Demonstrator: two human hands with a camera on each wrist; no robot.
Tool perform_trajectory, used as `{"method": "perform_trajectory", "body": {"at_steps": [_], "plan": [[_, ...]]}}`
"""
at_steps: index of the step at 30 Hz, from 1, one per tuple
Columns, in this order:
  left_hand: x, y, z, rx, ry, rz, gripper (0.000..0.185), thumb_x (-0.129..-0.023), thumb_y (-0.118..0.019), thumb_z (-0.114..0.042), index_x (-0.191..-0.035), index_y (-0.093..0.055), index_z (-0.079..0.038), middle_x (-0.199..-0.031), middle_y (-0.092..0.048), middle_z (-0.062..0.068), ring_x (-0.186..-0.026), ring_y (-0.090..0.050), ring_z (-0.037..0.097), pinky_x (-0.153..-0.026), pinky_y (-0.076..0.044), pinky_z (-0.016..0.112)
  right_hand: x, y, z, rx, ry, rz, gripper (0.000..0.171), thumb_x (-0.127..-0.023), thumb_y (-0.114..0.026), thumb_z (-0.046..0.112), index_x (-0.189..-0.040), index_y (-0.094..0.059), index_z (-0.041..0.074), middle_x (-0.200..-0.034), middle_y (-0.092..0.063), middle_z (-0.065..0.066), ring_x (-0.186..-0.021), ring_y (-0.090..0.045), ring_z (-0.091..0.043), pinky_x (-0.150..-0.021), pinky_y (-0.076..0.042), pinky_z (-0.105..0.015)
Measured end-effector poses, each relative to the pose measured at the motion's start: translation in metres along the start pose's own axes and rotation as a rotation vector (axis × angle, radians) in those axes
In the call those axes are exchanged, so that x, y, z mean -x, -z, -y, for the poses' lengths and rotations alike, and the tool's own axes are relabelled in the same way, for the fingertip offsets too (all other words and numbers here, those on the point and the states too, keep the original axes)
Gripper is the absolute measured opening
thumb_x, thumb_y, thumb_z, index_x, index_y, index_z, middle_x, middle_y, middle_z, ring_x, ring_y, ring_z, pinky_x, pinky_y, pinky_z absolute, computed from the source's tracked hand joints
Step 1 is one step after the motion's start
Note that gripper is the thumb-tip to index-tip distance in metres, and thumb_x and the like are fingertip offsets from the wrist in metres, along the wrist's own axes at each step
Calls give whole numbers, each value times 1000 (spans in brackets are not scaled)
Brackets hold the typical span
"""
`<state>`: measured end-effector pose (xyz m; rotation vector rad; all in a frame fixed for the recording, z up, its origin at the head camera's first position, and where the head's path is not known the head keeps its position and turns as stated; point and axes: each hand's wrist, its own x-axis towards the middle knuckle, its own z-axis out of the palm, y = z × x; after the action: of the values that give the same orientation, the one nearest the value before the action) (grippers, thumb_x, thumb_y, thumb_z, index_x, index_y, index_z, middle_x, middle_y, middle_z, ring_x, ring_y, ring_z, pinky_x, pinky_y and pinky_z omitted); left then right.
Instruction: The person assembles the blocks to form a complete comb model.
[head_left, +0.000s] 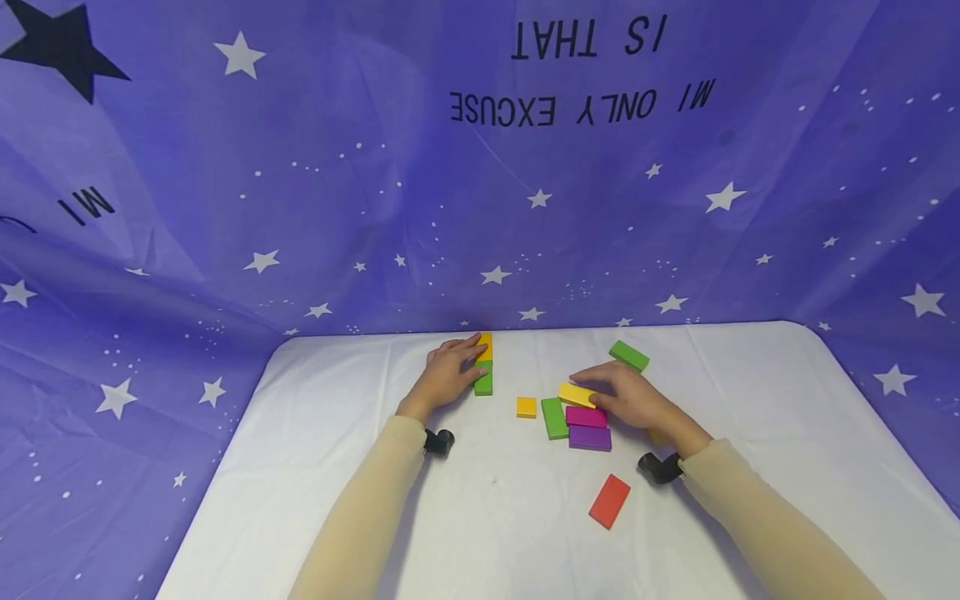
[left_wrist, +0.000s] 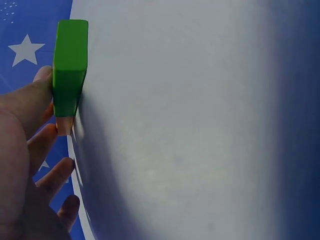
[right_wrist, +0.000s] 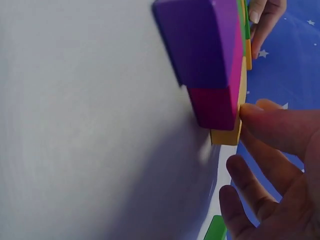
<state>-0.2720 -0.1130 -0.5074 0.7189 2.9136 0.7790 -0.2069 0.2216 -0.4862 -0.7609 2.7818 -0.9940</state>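
Note:
My left hand (head_left: 444,375) rests along the left side of two blocks set end to end, a yellow block (head_left: 485,347) and a green block (head_left: 483,379). Its thumb touches the green block, and its other fingers reach forward beside the yellow one. Between thumb and fingers my right hand (head_left: 628,395) pinches a yellow block (head_left: 577,395) by its right part. That block lies along the far side of a magenta block (right_wrist: 214,107), with a purple block (head_left: 590,438) on the near side. Left of these stands a second green block (head_left: 555,418).
A small yellow square block (head_left: 527,407) sits between the hands. The red block (head_left: 610,501) lies nearer me, and another green block (head_left: 628,356) beyond my right hand. Part of a yellow piece (head_left: 657,437) shows under my right wrist. Star-patterned cloth (head_left: 495,208) rises behind the white table (head_left: 315,500).

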Motion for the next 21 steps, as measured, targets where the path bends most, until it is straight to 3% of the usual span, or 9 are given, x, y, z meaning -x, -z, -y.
{"method": "perform_trajectory", "body": {"at_steps": [12, 21], "plan": [[0, 1, 1, -9, -15, -16, 48, -90, -58, -39, -133, -52, -19, -147, -34, -8, -133, -31, 21, -102, -23, 46, 2, -3, 0, 89, -39, -13, 28, -87, -64, 15, -114, -68, 21, -109, -66, 5, -102, -54, -20, -88, -40, -42], [1, 2, -1, 15, -1, -8, 48, -90, -58, -39, -134, -51, -19, -148, -33, -8, -134, -29, 22, -103, -20, 48, 3, -9, 1, 190, -10, -62, 29, -84, -69, 23, -113, -68, 21, -105, -67, 4, -95, -53, -17, -82, -39, -38]]}}
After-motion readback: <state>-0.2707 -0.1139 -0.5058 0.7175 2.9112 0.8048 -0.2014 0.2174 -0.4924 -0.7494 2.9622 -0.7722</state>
